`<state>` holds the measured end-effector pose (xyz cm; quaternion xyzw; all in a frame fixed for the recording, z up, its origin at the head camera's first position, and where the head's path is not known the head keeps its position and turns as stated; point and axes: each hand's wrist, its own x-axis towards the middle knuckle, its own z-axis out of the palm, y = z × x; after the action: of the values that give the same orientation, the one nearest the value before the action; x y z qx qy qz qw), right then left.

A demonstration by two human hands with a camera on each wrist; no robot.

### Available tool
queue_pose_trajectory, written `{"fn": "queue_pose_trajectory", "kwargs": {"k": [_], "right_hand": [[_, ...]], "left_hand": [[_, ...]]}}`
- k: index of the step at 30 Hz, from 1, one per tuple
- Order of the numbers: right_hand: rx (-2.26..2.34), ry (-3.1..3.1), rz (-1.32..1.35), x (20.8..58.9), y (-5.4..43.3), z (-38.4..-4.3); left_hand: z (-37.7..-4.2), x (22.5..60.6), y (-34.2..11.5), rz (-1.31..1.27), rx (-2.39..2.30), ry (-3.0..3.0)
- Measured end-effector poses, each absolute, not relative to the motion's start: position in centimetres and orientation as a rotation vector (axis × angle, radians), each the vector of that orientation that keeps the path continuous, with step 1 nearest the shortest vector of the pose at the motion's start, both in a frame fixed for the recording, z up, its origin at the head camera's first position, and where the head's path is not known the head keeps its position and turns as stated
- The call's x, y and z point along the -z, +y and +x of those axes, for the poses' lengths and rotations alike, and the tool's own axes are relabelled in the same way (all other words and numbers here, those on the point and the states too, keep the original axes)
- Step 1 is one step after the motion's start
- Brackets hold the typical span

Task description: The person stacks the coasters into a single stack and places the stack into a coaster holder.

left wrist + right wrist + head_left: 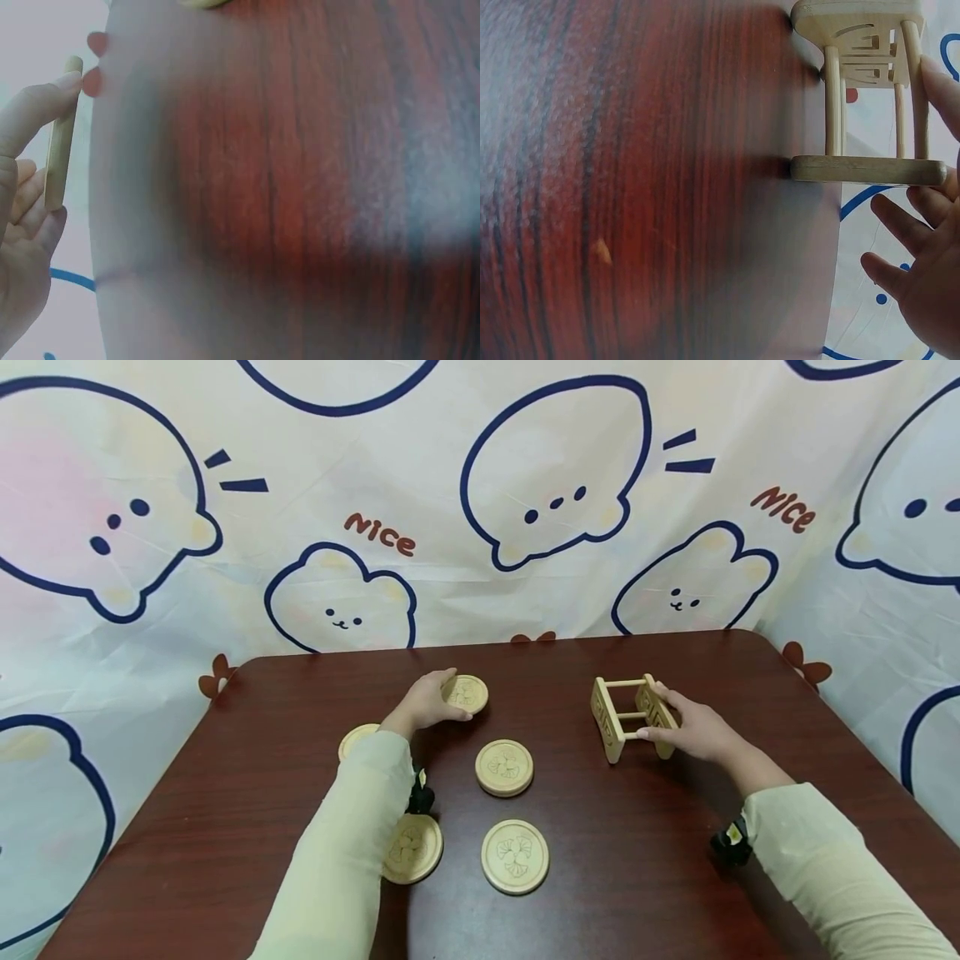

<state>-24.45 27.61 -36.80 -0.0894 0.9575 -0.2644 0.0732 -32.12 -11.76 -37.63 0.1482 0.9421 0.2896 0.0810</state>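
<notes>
Head view shows the left hand [429,703] toward eleven o'clock on the tabletop [600,877], thumb and fingers pinching a round held coaster [467,693] by its rim. In the left wrist view it stands edge-on, apparently clear of the surface; with so narrow a grip, a slipping thumb could tip it and let it drop.

At three o'clock from there, the right hand [697,727] pinches the near-side panel of a slotted wooden rack [609,724], with some fingers spread away from the wood. The rack appears to stand on its feet; steadied at one side only, it could swivel or tilt under an uneven push.

Farther out, between four and five o'clock from the left hand, the middle coaster [505,767] looks thick enough to be two, though I cannot be sure; a sideways knock could slide a top one off. The front coaster [515,857] lies at five. The left sleeve [337,852] partly covers the six o'clock coaster [417,847] and the eight o'clock coaster [355,739]; sweeping low, it could brush either aside.
</notes>
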Motion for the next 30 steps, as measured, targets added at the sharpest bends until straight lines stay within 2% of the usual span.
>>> {"fn": "queue_pose_trajectory", "kwargs": {"k": [30], "right_hand": [[0.794,2.875,-0.265,36.1,27.1,-23.9]], "left_hand": [[-28.1,34.6,-10.9,0.828,-0.889,2.836]]}}
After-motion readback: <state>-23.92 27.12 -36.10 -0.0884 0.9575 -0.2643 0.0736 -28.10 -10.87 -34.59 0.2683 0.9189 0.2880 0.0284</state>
